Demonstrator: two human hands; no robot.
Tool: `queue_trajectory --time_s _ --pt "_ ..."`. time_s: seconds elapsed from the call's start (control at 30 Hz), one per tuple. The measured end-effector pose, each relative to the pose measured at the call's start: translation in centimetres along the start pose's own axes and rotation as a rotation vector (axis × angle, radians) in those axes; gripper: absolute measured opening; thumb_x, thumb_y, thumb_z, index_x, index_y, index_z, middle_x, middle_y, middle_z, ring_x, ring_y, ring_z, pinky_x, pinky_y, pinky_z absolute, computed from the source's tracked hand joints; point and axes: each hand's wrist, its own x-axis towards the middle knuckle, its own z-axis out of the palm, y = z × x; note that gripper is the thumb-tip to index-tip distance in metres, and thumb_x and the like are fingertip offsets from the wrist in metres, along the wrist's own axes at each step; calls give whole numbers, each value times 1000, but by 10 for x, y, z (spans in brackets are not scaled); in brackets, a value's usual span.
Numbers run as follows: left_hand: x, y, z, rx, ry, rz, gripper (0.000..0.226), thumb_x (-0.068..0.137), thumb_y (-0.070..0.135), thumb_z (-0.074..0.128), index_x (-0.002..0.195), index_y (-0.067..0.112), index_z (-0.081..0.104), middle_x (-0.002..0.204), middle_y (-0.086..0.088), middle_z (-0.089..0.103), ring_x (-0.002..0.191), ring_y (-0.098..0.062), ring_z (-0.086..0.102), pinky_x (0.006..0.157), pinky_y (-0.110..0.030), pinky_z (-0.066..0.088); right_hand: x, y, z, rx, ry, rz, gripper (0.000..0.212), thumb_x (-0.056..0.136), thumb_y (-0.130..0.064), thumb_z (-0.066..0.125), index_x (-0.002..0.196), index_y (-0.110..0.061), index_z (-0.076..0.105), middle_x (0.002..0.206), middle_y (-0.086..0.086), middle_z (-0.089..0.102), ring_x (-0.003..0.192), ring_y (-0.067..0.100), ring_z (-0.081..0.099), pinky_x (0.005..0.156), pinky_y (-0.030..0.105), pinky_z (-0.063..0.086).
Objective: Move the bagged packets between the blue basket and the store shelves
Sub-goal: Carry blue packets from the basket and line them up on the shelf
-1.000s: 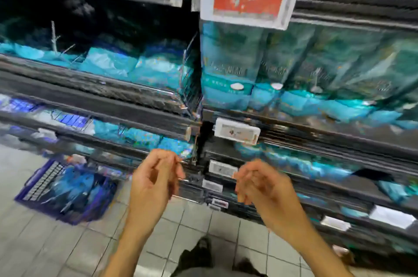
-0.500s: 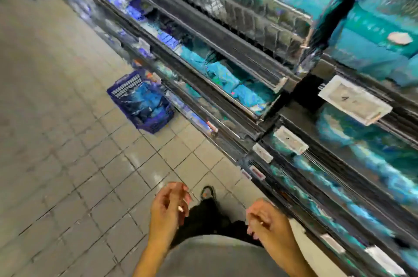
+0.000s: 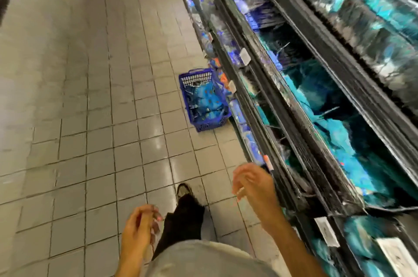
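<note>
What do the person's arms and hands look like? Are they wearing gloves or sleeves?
No gloves and no sleeves show: the left hand and right hand are bare, and so are both forearms. No watch, ring or bracelet is visible. Below them you can see a light grey top and dark trousers.

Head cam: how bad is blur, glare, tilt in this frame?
Head view: motion blur smears the shelves and both hands, left hand, right hand; horizon tilted hard; glare patches on floor tiles; blue basket readable, its packets soft.
</note>
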Motion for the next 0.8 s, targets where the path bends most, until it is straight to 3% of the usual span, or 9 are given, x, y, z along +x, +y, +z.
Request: queue_trajectory --time_s 0.07,0.17,0.3,0.43,0.63,0.8 --pt "33 17 -5 -11 0 -13 25 106 14 47 93 2 65 78 -23 66 57 -28 52 36 -22 34 32 -13 19 -26 11 19 10 82 -18 64 73 -22 67 59 1 65 50 14 61 43 23 46" --pt "81 48 -4 4 -19 -46 23 105 13 49 93 6 67 78 -17 69 56 -20 56 40 -22 39 72 -23 39 -61 33 47 17 89 -12 66 73 -19 66 57 0 61 51 16 61 41 23 45" --pt "144 99 8 103 -115 67 25 105 14 48 91 13 68 76 -8 71 52 -10 59 41 -22 42 104 -27 51 -65 89 88 20 88 -14 66 69 -17 65 56 4 61 51 20 58 42 26 44" --pt "202 154 29 163 -234 122 26 106 17 45 93 12 67 78 -1 71 58 -12 60 45 -22 43 122 -20 39 -15 144 190 39 95 7 57 65 -15 67 55 8 58 48 19 55 41 22 40" --pt "286 226 71 223 -307 150 26 106 15 42 97 11 66 79 -1 71 58 -10 60 48 -25 43 157 -10 16 -80 330 265 22 96 6 56 76 0 61 52 9 58 46 20 54 41 28 40" --pt "343 265 113 215 -278 95 28 108 20 42 96 8 64 80 -1 70 62 -16 60 51 -28 42 234 -13 -1 -93 364 349 19 98 2 56 80 2 60 52 16 57 36 13 51 32 20 37"
